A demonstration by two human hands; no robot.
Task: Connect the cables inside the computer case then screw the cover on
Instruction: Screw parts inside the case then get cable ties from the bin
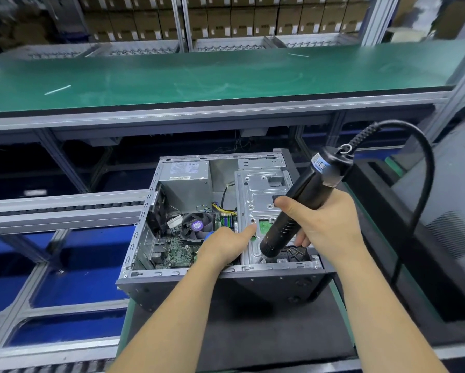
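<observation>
The computer case (220,227) lies on its side, open face up, on the dark surface (252,319) just in front of the person, with the motherboard, fan and wiring exposed and no cover fitted. The step in hand looks like driving a screw into the metal drive bracket (261,195) inside the case; to do it well, the bit should sit square in the screw head and the tool stay in line with the hole before the trigger is pressed, while the other hand steadies the bracket. The right hand (325,224) is wrapped closed around the black electric screwdriver (296,208), its nose angled down toward the near edge of the bracket. The left hand (226,244) is mostly curled, forefinger stretched out with its tip touching the bracket beside a screw hole; it holds nothing that can be made out
</observation>
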